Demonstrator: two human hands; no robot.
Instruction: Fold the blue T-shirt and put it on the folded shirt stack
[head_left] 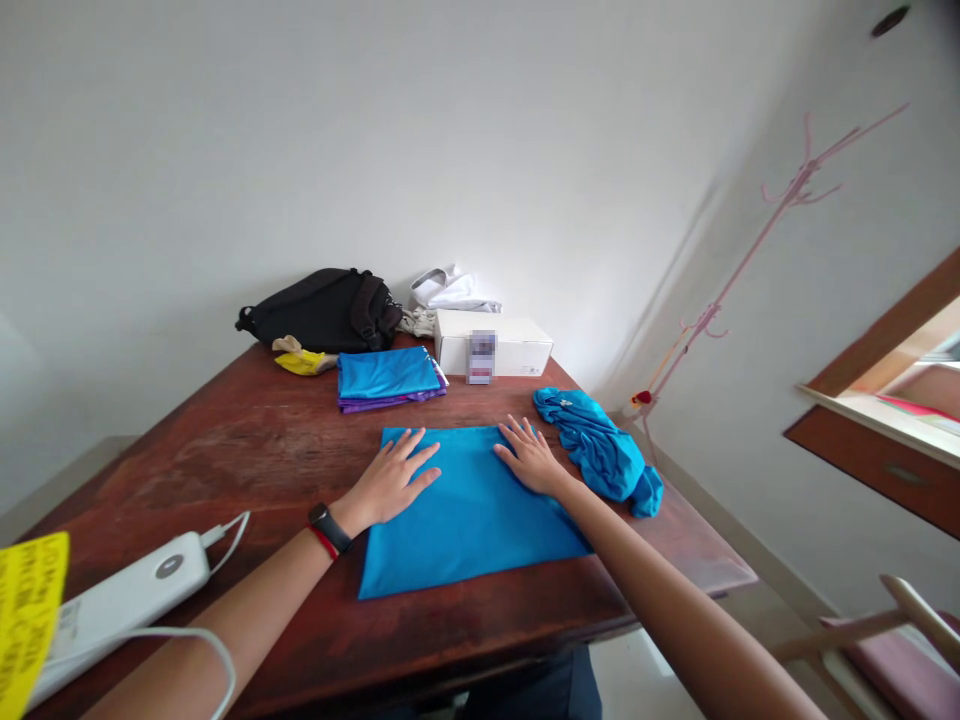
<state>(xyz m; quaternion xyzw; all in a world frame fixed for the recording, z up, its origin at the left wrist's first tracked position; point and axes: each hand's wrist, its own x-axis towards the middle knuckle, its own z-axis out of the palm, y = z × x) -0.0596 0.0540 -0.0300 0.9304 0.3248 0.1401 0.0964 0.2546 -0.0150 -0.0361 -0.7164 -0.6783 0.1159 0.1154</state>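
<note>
A folded blue cloth (472,520) lies flat as a rough rectangle near the front of the table. My left hand (390,478), fingers spread, rests on its left side, by the far left corner. Flat on the far right part of the same cloth is my right hand (531,458), its fingers also apart. Neither hand grips anything. A crumpled blue cloth (600,445) lies just to the right of my right hand. Beyond my left hand sits a folded stack with a blue cloth (386,373) over a purple one (394,402).
The wooden table (225,430) bears a black bag (319,310), a white box (517,345) and white fabric (454,290) against the wall. A yellow item (300,362) lies beside the bag. A white device (142,590) with cables is at front left. A pink coat stand (750,255) leans rightward in view.
</note>
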